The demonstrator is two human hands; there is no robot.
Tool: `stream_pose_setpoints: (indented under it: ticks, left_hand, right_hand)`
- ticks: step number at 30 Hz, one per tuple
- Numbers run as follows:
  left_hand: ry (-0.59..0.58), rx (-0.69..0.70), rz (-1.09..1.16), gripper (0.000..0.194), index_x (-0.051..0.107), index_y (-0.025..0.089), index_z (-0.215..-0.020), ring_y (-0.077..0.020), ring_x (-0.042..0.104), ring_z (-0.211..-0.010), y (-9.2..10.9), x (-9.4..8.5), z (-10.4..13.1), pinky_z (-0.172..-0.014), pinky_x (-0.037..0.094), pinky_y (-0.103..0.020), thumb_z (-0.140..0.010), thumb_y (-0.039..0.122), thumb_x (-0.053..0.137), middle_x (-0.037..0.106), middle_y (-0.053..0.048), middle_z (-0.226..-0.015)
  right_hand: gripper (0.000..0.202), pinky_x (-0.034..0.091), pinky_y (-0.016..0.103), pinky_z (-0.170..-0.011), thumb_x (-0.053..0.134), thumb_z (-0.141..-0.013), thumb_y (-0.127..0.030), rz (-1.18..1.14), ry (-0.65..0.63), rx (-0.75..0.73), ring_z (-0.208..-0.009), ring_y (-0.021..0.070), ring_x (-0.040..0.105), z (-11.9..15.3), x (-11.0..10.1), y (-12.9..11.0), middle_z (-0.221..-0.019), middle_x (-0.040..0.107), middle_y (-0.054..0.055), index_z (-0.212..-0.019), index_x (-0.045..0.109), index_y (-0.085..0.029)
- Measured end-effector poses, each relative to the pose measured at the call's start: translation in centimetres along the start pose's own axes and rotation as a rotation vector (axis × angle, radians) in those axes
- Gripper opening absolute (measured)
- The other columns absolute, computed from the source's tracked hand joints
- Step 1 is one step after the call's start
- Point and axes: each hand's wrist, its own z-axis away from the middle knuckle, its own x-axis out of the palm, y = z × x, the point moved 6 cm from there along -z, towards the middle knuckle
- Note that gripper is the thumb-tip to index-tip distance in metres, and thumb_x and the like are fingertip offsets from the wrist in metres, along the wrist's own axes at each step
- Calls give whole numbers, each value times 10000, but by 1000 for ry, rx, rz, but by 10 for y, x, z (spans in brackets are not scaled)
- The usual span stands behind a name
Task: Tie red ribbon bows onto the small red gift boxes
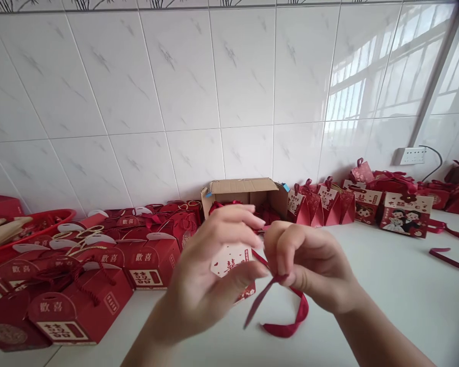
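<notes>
Pinched between the thumb and fingers of my right hand (309, 260) is a dark red ribbon (286, 329). One end hangs down to the left, and a longer length curls over the white table below. My left hand (218, 260) is beside it, fingers spread and curved, thumb apart, with nothing visible in it. Behind my left hand stands a small white and red gift box (231, 262) with a printed red character, partly hidden by the fingers.
Many red gift boxes (80, 306) crowd the left. An open cardboard box (245, 186) stands against the tiled wall. More finished-looking boxes (405, 214) line the right, near a loose dark red strip (449, 259). Another person's hand (7, 229) reaches over a red basin (65, 216).
</notes>
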Motion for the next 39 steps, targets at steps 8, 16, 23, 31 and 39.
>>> stream_pose_setpoints:
  ticks: [8, 16, 23, 31, 39]
  left_hand:
    - [-277, -691, -535, 487, 685, 249, -918, -264, 647, -750, -93, -39, 33, -462, 452, -248, -471, 406, 799, 666, -59, -907]
    - [-297, -719, -378, 53, 607, 174, -599, -137, 578, -459, -136, -27, 34, -368, 337, -187, -636, 208, 623, 609, 39, -548]
    - [317, -687, 91, 505, 538, 187, -1120, -231, 667, -903, -117, -38, 13, -734, 552, -331, -670, 304, 735, 701, -93, -1004]
    - [440, -433, 200, 367, 569, 234, -1095, -162, 661, -828, -70, -3, 7, -718, 541, -242, -749, 248, 689, 692, -27, -916]
    - [424, -445, 324, 122, 522, 209, -885, -130, 601, -831, -76, 4, 9, -733, 497, -251, -826, 280, 603, 623, 4, -918]
  right_hand:
    - [68, 415, 241, -558, 627, -800, -153, -124, 14, 59, -643, 108, 469, -1, -24, -4, -720, 510, 4, -804, 581, -202]
    - [80, 398, 221, -548, 633, -804, -146, -37, 86, 127, -668, 104, 468, -2, -35, 8, -717, 522, -3, -805, 623, -225]
    - [71, 311, 414, -1040, 695, -753, -241, 308, 302, 192, -1282, 241, 320, -4, -51, 29, -1286, 451, 34, -722, 631, -230]
    - [52, 450, 383, -890, 625, -804, -266, 334, 363, 165, -1119, 226, 485, -2, -41, 38, -1162, 492, 58, -781, 594, -231]
    - [57, 475, 353, -886, 634, -794, -237, 528, 385, 113, -1183, 226, 438, -2, -32, 30, -1215, 428, 67, -745, 609, -227]
